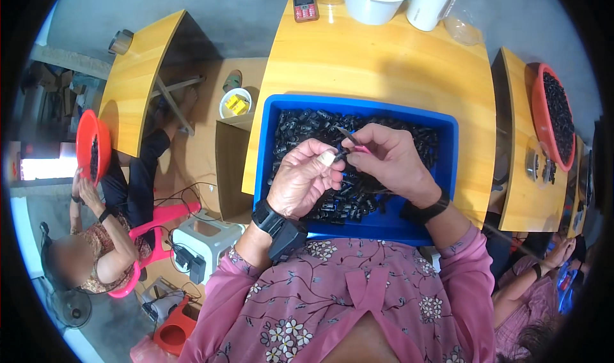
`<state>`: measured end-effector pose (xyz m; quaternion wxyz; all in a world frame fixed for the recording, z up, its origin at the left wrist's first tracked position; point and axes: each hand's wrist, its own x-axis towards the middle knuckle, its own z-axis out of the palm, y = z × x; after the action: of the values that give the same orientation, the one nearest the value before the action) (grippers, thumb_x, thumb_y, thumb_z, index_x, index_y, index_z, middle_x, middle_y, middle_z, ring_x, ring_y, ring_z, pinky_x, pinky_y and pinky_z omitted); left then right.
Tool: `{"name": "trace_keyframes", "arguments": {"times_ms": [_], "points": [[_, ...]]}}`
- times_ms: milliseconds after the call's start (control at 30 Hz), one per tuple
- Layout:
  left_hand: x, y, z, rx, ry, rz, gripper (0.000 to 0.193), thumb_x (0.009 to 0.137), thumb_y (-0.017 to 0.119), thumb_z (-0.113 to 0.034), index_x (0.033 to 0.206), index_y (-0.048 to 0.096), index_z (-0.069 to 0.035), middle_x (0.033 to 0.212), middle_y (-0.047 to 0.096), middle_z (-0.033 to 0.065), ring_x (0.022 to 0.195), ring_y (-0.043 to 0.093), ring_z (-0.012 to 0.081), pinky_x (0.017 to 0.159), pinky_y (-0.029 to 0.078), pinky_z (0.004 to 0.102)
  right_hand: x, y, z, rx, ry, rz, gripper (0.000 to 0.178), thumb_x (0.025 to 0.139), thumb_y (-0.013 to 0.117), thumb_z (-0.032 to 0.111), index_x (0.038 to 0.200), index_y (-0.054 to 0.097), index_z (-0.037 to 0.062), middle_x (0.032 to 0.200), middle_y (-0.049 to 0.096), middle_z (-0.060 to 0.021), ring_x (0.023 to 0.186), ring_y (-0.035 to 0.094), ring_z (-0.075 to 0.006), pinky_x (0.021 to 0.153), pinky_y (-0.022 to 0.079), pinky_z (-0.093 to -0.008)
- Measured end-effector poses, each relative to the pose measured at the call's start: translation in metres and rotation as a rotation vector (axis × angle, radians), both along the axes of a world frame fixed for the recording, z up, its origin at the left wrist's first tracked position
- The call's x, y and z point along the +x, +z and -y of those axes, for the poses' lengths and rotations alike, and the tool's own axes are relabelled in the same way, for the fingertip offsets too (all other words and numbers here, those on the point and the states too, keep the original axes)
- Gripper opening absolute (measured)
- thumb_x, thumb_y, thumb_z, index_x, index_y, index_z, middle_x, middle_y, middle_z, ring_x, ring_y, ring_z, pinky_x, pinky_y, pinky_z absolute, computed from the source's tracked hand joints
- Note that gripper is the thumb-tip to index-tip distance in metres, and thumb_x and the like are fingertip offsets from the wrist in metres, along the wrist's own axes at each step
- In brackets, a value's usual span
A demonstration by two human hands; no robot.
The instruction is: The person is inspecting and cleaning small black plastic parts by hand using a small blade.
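at far left in the frame, a co-worker (102, 245) grips a red bowl (84, 136). at centre, over a blue tray (384, 110) heaped with black pieces (313, 121), a person's left hand (295, 181) pinches a small black part (341, 154), thumb and forefinger closed on it, the other fingers loosely curled; a pale cover (327, 158) sheathes one of the pinching digits. just right of it, a pink-handled blade (362, 149) points toward the upper left, its handle clamped between thumb and forefinger of the right hand (395, 165). whether the edge touches the part cannot be told.

the step appears to be trimming. done well, it would call for a firm pinch close to the spot being cut, the covered digit between edge and skin, and short, light strokes with the hands braced together. a slack grip could let the part twist or the blade slip. working low over the tray would catch dropped pieces. at far right stands a red basin (542, 123) of similar black pieces.
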<state>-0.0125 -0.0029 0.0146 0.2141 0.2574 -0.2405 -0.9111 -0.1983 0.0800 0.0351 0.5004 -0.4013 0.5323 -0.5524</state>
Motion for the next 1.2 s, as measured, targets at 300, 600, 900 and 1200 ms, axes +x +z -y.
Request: {"name": "trace_keyframes", "arguments": {"times_ms": [300,600,900,1200], "points": [[0.003,0.001,0.0,0.009,-0.043,-0.009,0.012,0.097,0.062,-0.009,0.107,0.063,-0.003,0.093,0.071,0.0139,0.076,0.07,0.0206,0.069,0.059,0.0318,-0.004,0.001,0.002,0.072,0.045,-0.033,0.011,0.09,0.069,0.003,0.099,0.067,-0.0018,0.083,0.065,0.0016,0.076,0.056,-0.0018,0.067,0.048,-0.0201],[0.0,0.0,-0.002,-0.138,0.046,-0.003,0.013,0.092,0.068,-0.005,0.105,0.064,-0.003,0.092,0.069,0.0097,0.076,0.069,0.0181,0.071,0.058,0.0287,0.004,-0.006,0.003,-0.034,0.008,-0.025,0.013,0.087,0.072,0.002,0.099,0.068,-0.0009,0.084,0.066,0.001,0.079,0.057,-0.0025,0.069,0.049,-0.0203],[-0.001,-0.001,-0.001,-0.153,0.031,0.0,0.013,0.092,0.068,-0.003,0.105,0.064,-0.003,0.092,0.068,0.0093,0.076,0.068,0.0177,0.07,0.058,0.0285,0.004,-0.003,0.004,-0.012,0.011,-0.088,0.012,0.087,0.07,0.001,0.098,0.068,-0.0009,0.08,0.066,0.0012,0.075,0.056,-0.0022,0.067,0.048,-0.0201],[0.001,-0.002,0.001,0.024,-0.021,-0.06,0.011,0.095,0.063,-0.006,0.106,0.064,-0.003,0.093,0.067,0.0123,0.077,0.068,0.022,0.072,0.058,0.0343,-0.004,0.02,0.004,0.063,0.073,-0.001,0.01,0.09,0.065,0.0,0.099,0.069,-0.0033,0.083,0.071,-0.0031,0.077,0.063,-0.0048,0.068,0.051,-0.0221]]}}
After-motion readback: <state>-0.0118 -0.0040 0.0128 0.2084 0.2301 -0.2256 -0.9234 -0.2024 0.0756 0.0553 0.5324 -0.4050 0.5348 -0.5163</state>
